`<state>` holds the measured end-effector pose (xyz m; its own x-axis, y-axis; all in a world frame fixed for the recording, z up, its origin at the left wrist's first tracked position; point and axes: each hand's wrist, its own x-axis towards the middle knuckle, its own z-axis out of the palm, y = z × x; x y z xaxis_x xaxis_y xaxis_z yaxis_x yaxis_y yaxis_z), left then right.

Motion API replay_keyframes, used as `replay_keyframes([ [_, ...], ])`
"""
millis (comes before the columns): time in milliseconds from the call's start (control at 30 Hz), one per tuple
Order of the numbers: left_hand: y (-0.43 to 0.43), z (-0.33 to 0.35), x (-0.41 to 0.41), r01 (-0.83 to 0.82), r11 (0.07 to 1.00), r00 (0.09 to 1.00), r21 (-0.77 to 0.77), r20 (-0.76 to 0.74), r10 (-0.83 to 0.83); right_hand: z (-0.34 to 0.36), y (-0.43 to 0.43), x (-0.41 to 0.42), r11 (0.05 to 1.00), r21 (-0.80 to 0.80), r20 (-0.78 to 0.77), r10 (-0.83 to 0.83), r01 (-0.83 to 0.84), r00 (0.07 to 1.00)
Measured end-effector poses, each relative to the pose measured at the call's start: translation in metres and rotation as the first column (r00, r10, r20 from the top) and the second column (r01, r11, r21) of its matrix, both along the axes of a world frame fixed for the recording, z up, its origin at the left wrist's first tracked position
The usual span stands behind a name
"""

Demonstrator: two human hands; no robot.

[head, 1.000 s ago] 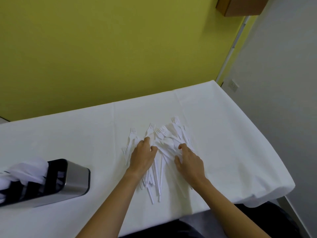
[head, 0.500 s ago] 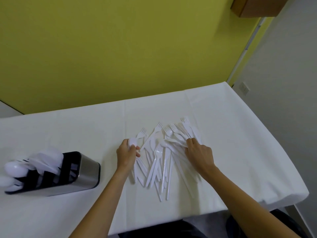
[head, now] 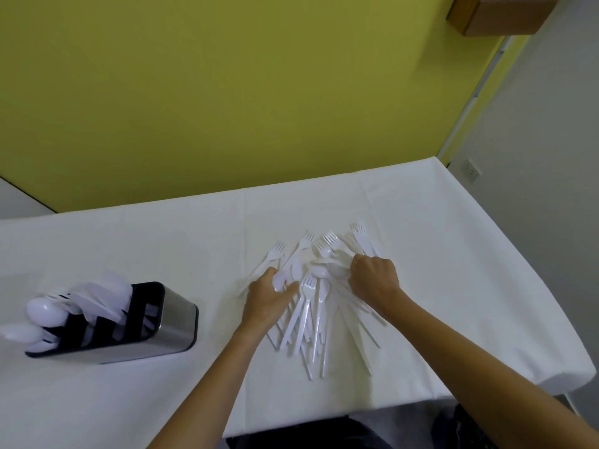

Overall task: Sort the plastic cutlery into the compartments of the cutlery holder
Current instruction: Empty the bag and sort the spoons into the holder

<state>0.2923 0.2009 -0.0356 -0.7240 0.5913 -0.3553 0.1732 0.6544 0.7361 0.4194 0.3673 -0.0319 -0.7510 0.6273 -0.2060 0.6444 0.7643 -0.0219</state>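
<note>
- Fingers and thumb of the left hand [head: 267,301] curl round the bowl of a white spoon [head: 278,280] at the left edge of the heap, so this hand holds one piece.
- Right hand [head: 376,280] has its fingers bent down into the top of the pile of cutlery [head: 311,319] and grips a few pieces there; which kind they are I cannot tell, because the knuckles hide them.
- I judge that the step in hand is picking pieces out of the heap, one kind at a time; most of the sorting is not yet done, since many pieces lie crossed on the table [head: 453,286].
- Handles overlap closely, so the next move needs a clean lift of the spoon, so that it does not drag its neighbours with it.
- The cutlery holder [head: 168,322] stands well apart to the left, so a long reach across is needed.
- White spoons in the holder [head: 40,309] already crowd its far-left compartments and stick out, which may get in the way when a piece goes in.
- Several forks [head: 330,238] lie at the far side of the heap, tines pointing away.
- Behind the table are a yellow wall [head: 227,92], a socket [head: 471,170] and a wooden box [head: 496,14].
</note>
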Motion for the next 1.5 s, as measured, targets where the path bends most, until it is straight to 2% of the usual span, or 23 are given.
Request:
replay_keyframes([
  [67, 0.000, -0.004, 0.011, 0.124, 0.990, 0.986, -0.074, -0.103, -0.131, 0.003, 0.003, 0.008, 0.998, 0.002, 0.006, -0.063, 0.063, 0.998],
  [133, 0.000, -0.008, 0.018, 0.168, 0.975, 0.964, -0.147, -0.183, -0.194, 0.001, 0.004, 0.017, 0.994, 0.029, -0.024, -0.108, 0.109, 0.994],
  [267, -0.004, -0.013, 0.017, 0.061, 0.992, 0.976, -0.111, -0.200, -0.083, 0.001, 0.001, 0.030, 0.983, -0.042, -0.183, -0.183, 0.178, 0.966],
  [400, -0.006, -0.012, 0.008, -0.039, 0.996, 0.982, -0.075, -0.188, 0.024, -0.002, -0.003, 0.033, 0.979, -0.147, -0.270, -0.176, 0.140, 0.947],
  [500, -0.008, -0.015, 0.003, -0.116, 0.992, 0.985, -0.040, -0.134, 0.110, -0.007, -0.007, 0.031, 0.956, -0.271, -0.312, -0.194, 0.108, 0.930],
  [633, -0.009, -0.011, 0.002, -0.209, 0.977, 0.976, 0.039, -0.051, 0.211, -0.012, -0.018, 0.032, 0.930, -0.354, -0.351, -0.232, 0.101, 0.907],
  [800, 0.003, 0.000, 0.004, -0.266, 0.949, 0.960, 0.172, 0.138, 0.244, -0.016, -0.032, 0.032, 0.927, -0.365, -0.246, -0.186, 0.087, 0.951],
  [900, 0.008, 0.002, 0.006, -0.282, 0.938, 0.951, 0.201, 0.185, 0.246, -0.018, -0.034, 0.025, 0.942, -0.322, -0.192, -0.163, 0.095, 0.968],
  [1100, 0.017, 0.003, 0.011, -0.279, 0.930, 0.941, 0.239, 0.260, 0.216, -0.011, -0.030, 0.025, 0.962, -0.237, -0.223, -0.190, 0.136, 0.956],
  [1200, 0.023, 0.003, 0.014, -0.274, 0.931, 0.941, 0.240, 0.269, 0.207, -0.010, -0.026, 0.046, 0.930, -0.279, -0.277, -0.318, 0.241, 0.907],
  [1333, 0.044, 0.004, 0.023, -0.178, 0.966, 0.973, 0.190, 0.183, 0.143, -0.016, -0.025, 0.078, 0.783, -0.457, -0.340, -0.592, 0.422, 0.731],
  [1400, 0.059, 0.004, 0.030, -0.045, 0.997, 0.995, 0.066, 0.091, 0.039, -0.016, -0.025, 0.090, 0.738, -0.505, -0.350, -0.650, 0.448, 0.675],
  [1500, 0.081, 0.000, 0.038, 0.119, 0.985, 0.990, -0.125, -0.058, -0.127, -0.015, -0.025, 0.103, 0.687, -0.558, -0.368, -0.707, 0.465, 0.604],
])
